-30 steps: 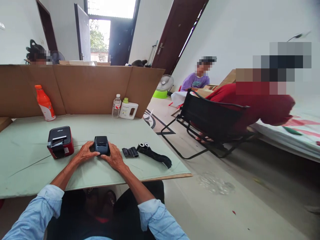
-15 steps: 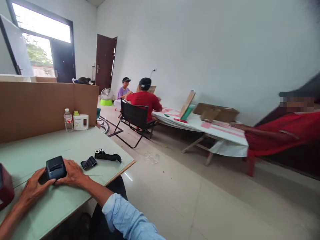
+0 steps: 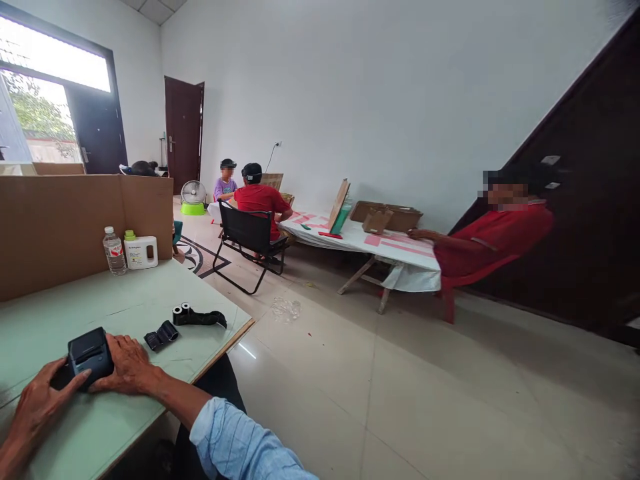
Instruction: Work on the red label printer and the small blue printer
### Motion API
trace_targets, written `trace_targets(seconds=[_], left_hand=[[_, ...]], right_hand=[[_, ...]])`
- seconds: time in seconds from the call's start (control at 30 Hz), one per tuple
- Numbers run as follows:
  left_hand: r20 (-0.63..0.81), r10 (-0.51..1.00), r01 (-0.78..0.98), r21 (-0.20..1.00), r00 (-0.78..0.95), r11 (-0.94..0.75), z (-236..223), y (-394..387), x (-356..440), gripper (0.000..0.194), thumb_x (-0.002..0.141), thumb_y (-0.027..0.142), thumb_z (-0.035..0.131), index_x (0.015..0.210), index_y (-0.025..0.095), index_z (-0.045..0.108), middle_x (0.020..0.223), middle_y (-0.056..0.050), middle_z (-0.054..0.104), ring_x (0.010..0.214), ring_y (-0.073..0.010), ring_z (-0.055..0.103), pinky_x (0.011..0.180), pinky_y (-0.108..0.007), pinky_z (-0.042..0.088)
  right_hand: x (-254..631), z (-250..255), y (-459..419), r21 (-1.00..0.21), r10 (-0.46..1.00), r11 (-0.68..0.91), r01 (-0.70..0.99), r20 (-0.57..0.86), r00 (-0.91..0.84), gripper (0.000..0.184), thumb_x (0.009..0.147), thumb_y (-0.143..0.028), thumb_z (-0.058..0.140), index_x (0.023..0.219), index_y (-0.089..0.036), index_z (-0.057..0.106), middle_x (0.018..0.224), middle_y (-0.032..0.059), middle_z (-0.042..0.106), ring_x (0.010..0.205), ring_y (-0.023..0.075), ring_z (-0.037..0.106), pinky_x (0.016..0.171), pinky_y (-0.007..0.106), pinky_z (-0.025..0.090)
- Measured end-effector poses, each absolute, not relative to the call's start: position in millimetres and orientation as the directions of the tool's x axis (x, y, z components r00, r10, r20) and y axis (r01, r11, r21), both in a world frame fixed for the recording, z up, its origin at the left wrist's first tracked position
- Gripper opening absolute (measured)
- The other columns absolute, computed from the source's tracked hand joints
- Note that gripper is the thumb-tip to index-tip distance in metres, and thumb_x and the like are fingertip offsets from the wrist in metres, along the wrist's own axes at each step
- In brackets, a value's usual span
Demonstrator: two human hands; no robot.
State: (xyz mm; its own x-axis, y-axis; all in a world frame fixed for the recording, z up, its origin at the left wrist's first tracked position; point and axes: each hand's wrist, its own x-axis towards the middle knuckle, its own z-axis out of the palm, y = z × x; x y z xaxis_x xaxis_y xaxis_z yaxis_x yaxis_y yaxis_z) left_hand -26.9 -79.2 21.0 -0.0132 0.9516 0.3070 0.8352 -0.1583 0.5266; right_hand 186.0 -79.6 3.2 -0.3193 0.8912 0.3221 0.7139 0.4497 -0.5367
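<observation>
A small dark-blue portable label printer (image 3: 91, 357), boxy with a slot across its top, rests on the pale green tabletop (image 3: 165, 287). My left hand (image 3: 47, 393) grips its left side, thumb along the near edge. On the other side my right hand (image 3: 125, 363) is wrapped round it, fingers at the right side. To the right of my right hand lies a crumpled dark strip (image 3: 161, 335). Just beyond it are black rolls (image 3: 184, 313) with white cores, a black strip trailing from them toward the table edge.
Farther back on my table stand a water bottle (image 3: 115, 252) and a white jug (image 3: 141, 252), before a cardboard screen (image 3: 65, 233). Across the floor, people in red sit at a long white-covered table (image 3: 395, 250). A black folding chair (image 3: 247, 233) and a fan (image 3: 193, 197) are beyond.
The view has swung right, so the scene sits farther left and a dark red object at the left edge has left view. Both hands remain on the printer.
</observation>
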Motion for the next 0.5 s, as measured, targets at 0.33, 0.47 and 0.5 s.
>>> trace_targets(seconds=[0.33, 0.47, 0.5], left_hand=[[0.297, 0.953, 0.779, 0.611, -0.059, -0.142, 15, -84, -22, 0.068, 0.07, 0.076, 0.062, 0.111, 0.023, 0.071, 0.124, -0.015, 0.078, 0.116, -0.0443, 0.073, 0.101, -0.058, 0.059], [0.3, 0.952, 0.762, 0.63, -0.063, -0.148, 15, -88, -21, 0.073, 0.068, 0.078, 0.062, 0.113, 0.021, 0.07, 0.126, -0.018, 0.077, 0.116, -0.047, 0.072, 0.101, -0.06, 0.058], [0.292, 0.954, 0.757, 0.636, -0.061, -0.147, 15, -89, -21, 0.073, 0.069, 0.078, 0.062, 0.114, 0.022, 0.069, 0.126, -0.017, 0.077, 0.116, -0.0469, 0.072, 0.101, -0.06, 0.058]], right_hand=[[184, -6, -74, -0.554, 0.891, 0.45, 0.7, 0.325, -0.316, 0.105, 0.066, -0.062, 0.094, 0.147, -0.02, 0.043, 0.14, 0.0155, 0.064, 0.129, 0.0365, 0.063, 0.108, 0.052, 0.054], [190, -3, -69, -0.594, 0.887, 0.462, 0.659, 0.293, -0.357, 0.112, 0.065, -0.064, 0.093, 0.152, -0.019, 0.039, 0.144, 0.0161, 0.061, 0.133, 0.0373, 0.061, 0.109, 0.053, 0.054], [191, -2, -67, -0.599, 0.882, 0.469, 0.649, 0.282, -0.377, 0.112, 0.065, -0.065, 0.093, 0.152, -0.019, 0.04, 0.144, 0.0162, 0.062, 0.133, 0.0377, 0.061, 0.108, 0.053, 0.055]])
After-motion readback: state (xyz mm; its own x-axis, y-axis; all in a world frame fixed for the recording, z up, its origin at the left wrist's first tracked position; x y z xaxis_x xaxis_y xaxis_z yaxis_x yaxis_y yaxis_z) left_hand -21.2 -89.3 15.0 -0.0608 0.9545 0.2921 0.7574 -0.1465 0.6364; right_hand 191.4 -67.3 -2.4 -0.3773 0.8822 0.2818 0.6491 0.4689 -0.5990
